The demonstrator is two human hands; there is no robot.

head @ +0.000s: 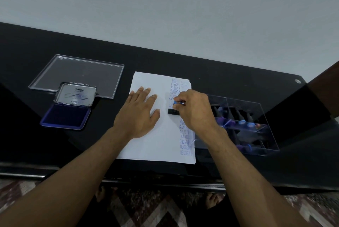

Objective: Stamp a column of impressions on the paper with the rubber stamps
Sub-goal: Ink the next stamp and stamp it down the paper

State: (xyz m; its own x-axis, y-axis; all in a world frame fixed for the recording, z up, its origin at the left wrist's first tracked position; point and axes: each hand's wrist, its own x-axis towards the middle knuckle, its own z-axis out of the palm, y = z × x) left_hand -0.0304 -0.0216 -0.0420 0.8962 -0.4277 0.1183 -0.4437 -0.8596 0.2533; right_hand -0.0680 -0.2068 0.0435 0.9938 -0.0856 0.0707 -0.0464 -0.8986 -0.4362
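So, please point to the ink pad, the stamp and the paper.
ink pad (67, 116), head view, on its blue inked surface.
stamp (173, 111), head view, on its black base.
paper (146, 81), head view, on a bare part.

The paper (146, 135) is laid at the middle of the tabletop (220, 79). At its 9 o'clock the ink pad (66, 116) is placed, with the lid (80, 72) behind it at 10 o'clock. At 3 o'clock the stamp box (244, 124) is set just beside the paper. The stamp (173, 111) is stood on the paper, toward its 3 o'clock edge, within the column of impressions (183, 131).
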